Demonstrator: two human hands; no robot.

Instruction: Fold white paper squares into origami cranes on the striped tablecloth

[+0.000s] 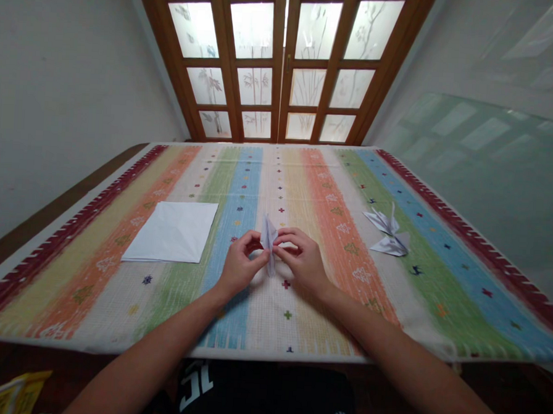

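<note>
Between my two hands, just above the middle of the table, is a small folded paper piece (268, 232), whitish and pointed at top and bottom. My left hand (244, 261) pinches its left side between thumb and fingers. From the right, my right hand (302, 256) pinches the opposite side, thumb and index finger close to the centre. The fingertips hide part of the folds. To the left lies a stack of white square paper sheets (173, 231). Two folded paper cranes (390, 242) sit together on the right.
A striped, patterned tablecloth (347, 272) covers the table. Beyond its far edge stand wooden doors (283, 77) with frosted panes. A glass panel (483, 156) leans along the right wall. Something yellow (25, 394) shows low at the left, below the table edge.
</note>
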